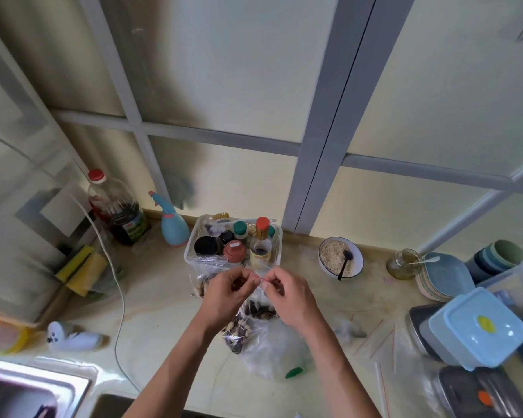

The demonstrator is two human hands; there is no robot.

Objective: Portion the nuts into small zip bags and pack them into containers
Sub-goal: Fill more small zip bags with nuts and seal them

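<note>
Pinching a small zip bag over the nuts
My left hand [227, 292] and right hand [287, 292] each pinch the zip bag [261, 271] top, above the nut bags [248, 327] on the counter [163, 297]

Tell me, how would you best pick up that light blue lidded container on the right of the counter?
Grip the light blue container across its two long side walls just under the lid rim, coming down from above. Its lid is flat and smooth with only a small yellow tab, so there is probably little to hold on top. It sits stacked on a grey container, so lift straight up.
</note>
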